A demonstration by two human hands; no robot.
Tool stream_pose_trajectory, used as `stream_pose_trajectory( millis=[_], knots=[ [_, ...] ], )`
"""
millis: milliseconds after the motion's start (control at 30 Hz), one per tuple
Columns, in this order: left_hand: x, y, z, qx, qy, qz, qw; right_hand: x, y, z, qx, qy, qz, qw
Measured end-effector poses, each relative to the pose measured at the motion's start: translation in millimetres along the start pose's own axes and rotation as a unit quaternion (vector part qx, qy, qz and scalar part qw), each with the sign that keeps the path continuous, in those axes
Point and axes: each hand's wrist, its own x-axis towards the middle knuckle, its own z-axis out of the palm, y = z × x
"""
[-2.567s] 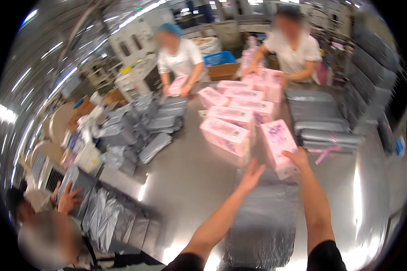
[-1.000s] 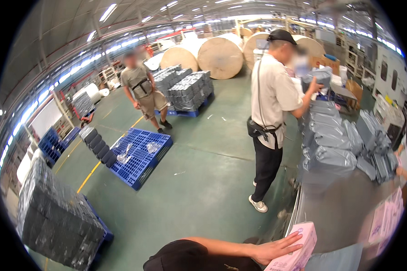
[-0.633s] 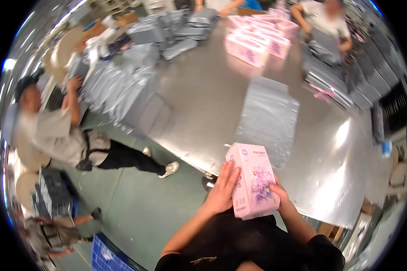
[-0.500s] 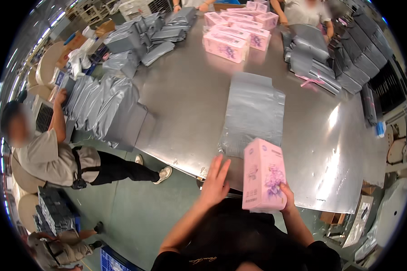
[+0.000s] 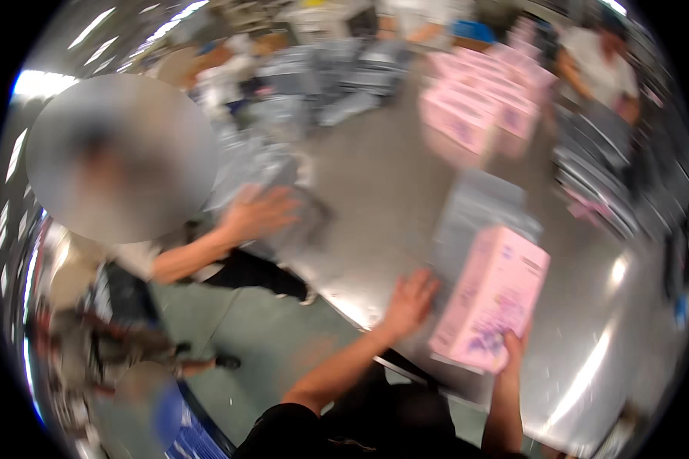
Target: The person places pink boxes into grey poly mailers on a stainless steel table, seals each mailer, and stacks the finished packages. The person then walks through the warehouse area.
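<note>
right hand point(image 5: 513, 346) grips lower edge of pink box point(image 5: 491, 297), box tilted on metal surface point(image 5: 375, 176) near front edge. left hand point(image 5: 410, 300) open, fingers spread, just left of box. grey bag point(image 5: 476, 208) behind box. co-worker's hand point(image 5: 259, 214) on bags at left.

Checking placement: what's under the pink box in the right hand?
The pink box sits over the steel table, its far end over a grey bag. Whatever lies directly beneath is covered.

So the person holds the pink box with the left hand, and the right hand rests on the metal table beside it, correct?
Not quite: the hands are swapped. In the head view, the right hand holds the pink box at its near end, and the left hand rests on the metal table beside it.
</note>
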Motion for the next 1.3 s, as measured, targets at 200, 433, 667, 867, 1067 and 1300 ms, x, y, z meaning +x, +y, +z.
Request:
stream_pose_trajectory(
  millis=[200, 433, 667, 867, 1067, 1300],
  knots=[
    [-270, 13, -56, -0.138, -0.022, -0.327, 0.935, 42, 43, -46, -0.198, -0.049, -0.003, 0.979],
    [-645, 70, -12, -0.159, 0.075, -0.794, 0.582, -40, -6, 146, -0.597, -0.237, -0.190, 0.742],
    [-798, 202, 90, -0.343, 0.164, -0.846, 0.373, -371, 157, 353, -0.402, -0.702, -0.135, 0.573],
    [-932, 207, -41, -0.298, 0.296, -0.837, 0.350, -574, 358, 370, -0.357, -0.917, -0.036, 0.173],
    [-1103, 155, -110, -0.293, 0.427, -0.796, 0.313, -742, 447, 455, -0.323, -0.943, 0.067, 0.046],
    [-1248, 123, -127, -0.240, 0.551, -0.795, 0.084, -965, 558, 566, -0.186, -0.978, 0.086, 0.024]
  ],
)
